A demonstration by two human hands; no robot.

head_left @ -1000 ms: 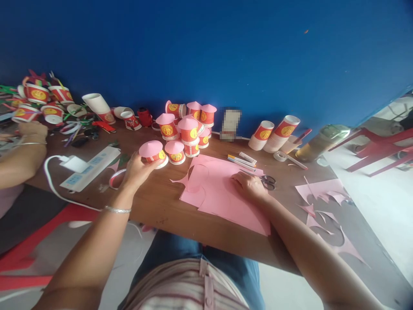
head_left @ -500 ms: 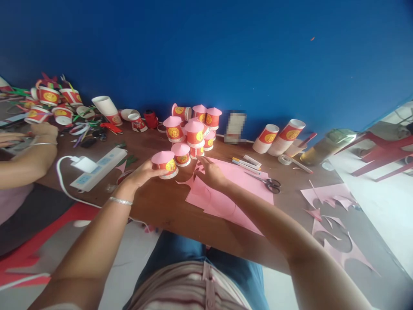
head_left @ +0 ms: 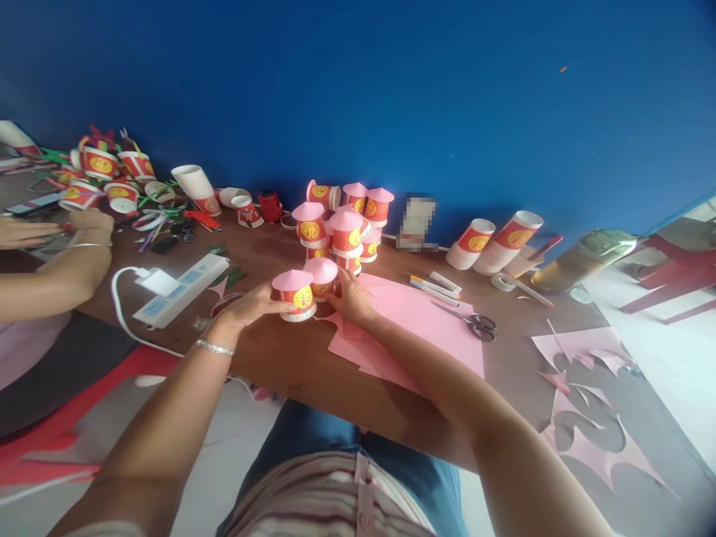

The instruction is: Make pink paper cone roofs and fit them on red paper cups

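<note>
My left hand [head_left: 251, 307] is wrapped round the left side of a red paper cup [head_left: 302, 300] with a gold emblem and a pink cone lid. Just to its right, a second cup [head_left: 324, 289] with the same kind of pink lid is gripped at its right side by my right hand [head_left: 355, 300], thumb in front and fingers behind. The two cups stand close together, the second slightly farther back. Behind them rises a stacked group of pink-lidded red cups [head_left: 345, 237]. Under my right forearm lie pink paper sheets [head_left: 414, 321].
Scissors [head_left: 475, 324] and several pens [head_left: 435, 289] lie right of my hands, paper scraps [head_left: 604, 447] farther right. Cup stacks [head_left: 475, 242] and a tape roll [head_left: 503, 282] stand near the wall. At left are a power strip [head_left: 184, 289] and another person's arm [head_left: 61, 276].
My right hand has closed on the second cup. Both held cups have come slightly toward me, away from the stacked group. The whole view has shifted a little.
</note>
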